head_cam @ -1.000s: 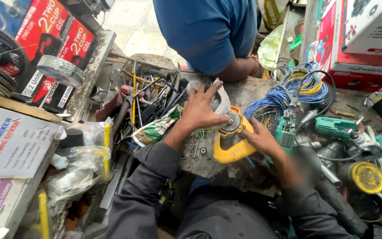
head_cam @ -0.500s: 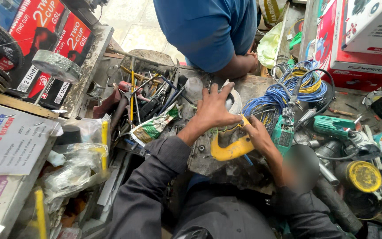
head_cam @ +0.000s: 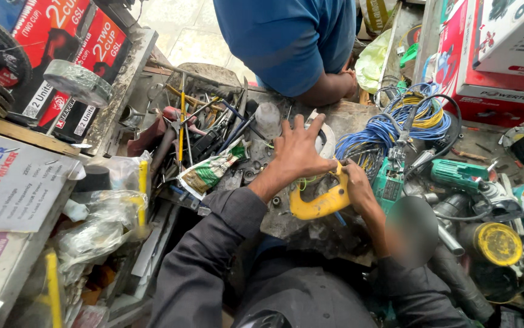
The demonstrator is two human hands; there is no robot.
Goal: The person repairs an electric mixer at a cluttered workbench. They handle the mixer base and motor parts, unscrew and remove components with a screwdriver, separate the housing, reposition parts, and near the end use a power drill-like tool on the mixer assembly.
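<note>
1. Head view: the left hand (head_cam: 298, 149) lies flat with its fingers spread wide, pressing on a grey ring-shaped part (head_cam: 325, 141) near the middle of the cluttered workbench (head_cam: 286, 222).
2. The right hand (head_cam: 356, 185) is closed around the upper end of a yellow curved handle piece (head_cam: 321, 203), which rests on the workbench just below the left hand and touches its wrist side.
3. A green power tool body (head_cam: 388, 185) stands just beside the right hand, toward the right edge of the workbench, with a coil of blue and yellow wire (head_cam: 395, 124) behind it.
4. A heap of pliers and screwdrivers (head_cam: 204, 130) crowds the workbench's left side, near a printed foil packet (head_cam: 208, 170).
5. Another person in a blue shirt (head_cam: 286, 39) leans an arm on the far edge of the workbench.
6. The person's dark sleeves (head_cam: 213, 255) hide the near edge.
</note>
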